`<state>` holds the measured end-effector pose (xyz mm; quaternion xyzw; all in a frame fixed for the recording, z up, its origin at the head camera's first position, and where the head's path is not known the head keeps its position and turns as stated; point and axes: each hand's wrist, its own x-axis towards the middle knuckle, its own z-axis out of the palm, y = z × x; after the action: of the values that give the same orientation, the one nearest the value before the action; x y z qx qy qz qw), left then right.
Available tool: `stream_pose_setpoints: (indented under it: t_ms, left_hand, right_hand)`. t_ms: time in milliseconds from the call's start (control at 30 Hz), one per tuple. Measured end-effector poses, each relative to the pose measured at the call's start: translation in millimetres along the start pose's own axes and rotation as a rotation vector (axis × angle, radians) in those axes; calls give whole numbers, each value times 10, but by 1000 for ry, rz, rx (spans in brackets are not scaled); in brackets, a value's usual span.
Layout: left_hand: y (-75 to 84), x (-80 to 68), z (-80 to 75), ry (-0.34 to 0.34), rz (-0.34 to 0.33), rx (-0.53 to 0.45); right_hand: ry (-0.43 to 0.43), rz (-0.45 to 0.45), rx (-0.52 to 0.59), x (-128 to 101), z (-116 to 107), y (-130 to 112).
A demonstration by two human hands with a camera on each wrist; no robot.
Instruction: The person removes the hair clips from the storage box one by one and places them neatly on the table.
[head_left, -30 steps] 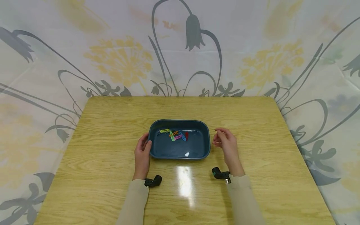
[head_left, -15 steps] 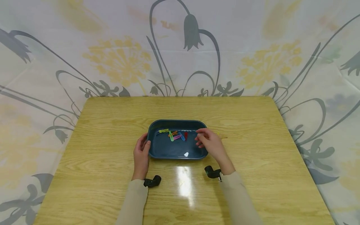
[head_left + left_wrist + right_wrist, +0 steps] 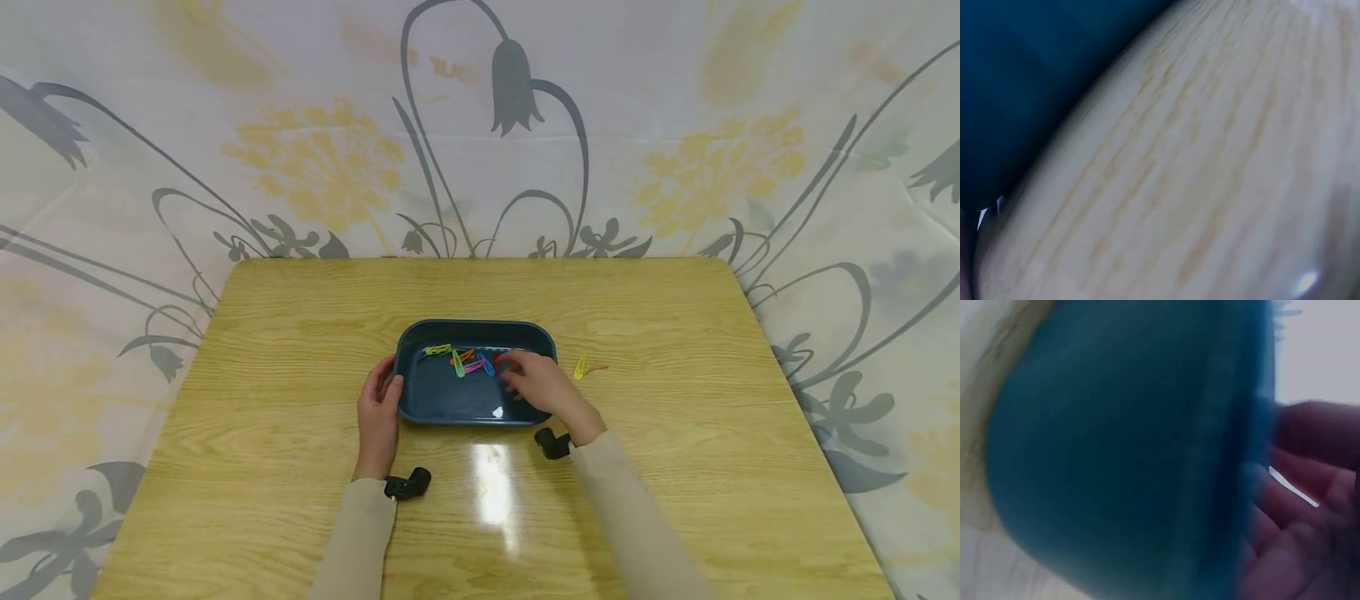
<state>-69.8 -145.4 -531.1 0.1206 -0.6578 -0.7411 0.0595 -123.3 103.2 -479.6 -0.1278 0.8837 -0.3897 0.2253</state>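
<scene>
A dark blue rectangular tray [image 3: 442,400] sits on the wooden table. My left hand [image 3: 378,417] holds its left side, thumb at the rim and fingers along the outer wall. Inside, toward the back, lie several small hair clips: yellow ones [image 3: 438,349], a green clip [image 3: 458,363], an orange clip [image 3: 462,357], a pink clip [image 3: 474,366] and a blue clip [image 3: 487,365]. My right hand [image 3: 546,386] reaches over the tray's right side, its loosely bent fingertips right at a red clip [image 3: 497,360], which they partly cover. In the right wrist view, the tray wall [image 3: 1104,444] hides the fingertips.
On the table, right of the tray, lies a yellow hair clip [image 3: 580,367] with a thin brownish line [image 3: 597,368] beside it. Black wrist cameras [image 3: 408,483] are strapped to both wrists. Flower-patterned cloth [image 3: 322,150] stands behind the table and along its sides.
My right hand has moved left from beside the tray to over its inside, reaching the red clip. The yellow clip on the table has come into sight. My left hand stays at the tray.
</scene>
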Motion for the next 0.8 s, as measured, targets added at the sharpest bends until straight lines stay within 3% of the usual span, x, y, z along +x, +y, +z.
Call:
stream_pose_setpoints:
  t_ms: [133, 300, 800]
  left_hand:
    - [-101, 42, -28, 1, -3, -20]
    - [-215, 87, -39, 14, 11, -31]
    - [-222, 86, -34, 7, 45, -30]
  right_hand:
    - [-103, -21, 82, 50, -76, -35]
    - [-154, 26, 138, 141, -177, -70]
    - [-269, 224, 166, 471, -191, -114]
